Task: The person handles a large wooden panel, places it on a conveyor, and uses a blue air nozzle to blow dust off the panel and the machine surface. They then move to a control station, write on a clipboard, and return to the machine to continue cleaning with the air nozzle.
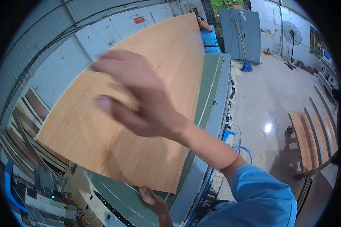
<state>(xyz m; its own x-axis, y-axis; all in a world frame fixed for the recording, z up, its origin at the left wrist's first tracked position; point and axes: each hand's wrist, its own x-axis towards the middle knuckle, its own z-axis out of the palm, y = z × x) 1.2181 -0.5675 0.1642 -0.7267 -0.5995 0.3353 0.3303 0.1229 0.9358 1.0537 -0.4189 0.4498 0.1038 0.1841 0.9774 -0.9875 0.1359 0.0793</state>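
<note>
A large wood-grain panel (163, 151) slants over the green-topped machine table (113, 193), whose surface shows along the right side and the near end. My left hand (150, 197) is at the panel's near edge, with its fingers closed on that edge and partly hidden. Over the panel's face, my right hand (136, 94) is raised with thumb and fingers apart, smeared by motion and holding nothing. At the far end, a person in a blue shirt (210, 39) stands by the panel's far corner, mostly hidden behind it.
Board offcuts (30, 109) lean at the left wall, beside a machine with a green light (53, 196). Across the right aisle are a grey cabinet (240, 36), a blue mop (246, 66), a standing fan (291, 34) and a wheeled rack (310, 143). Blue hose (244, 148) lies beside the table.
</note>
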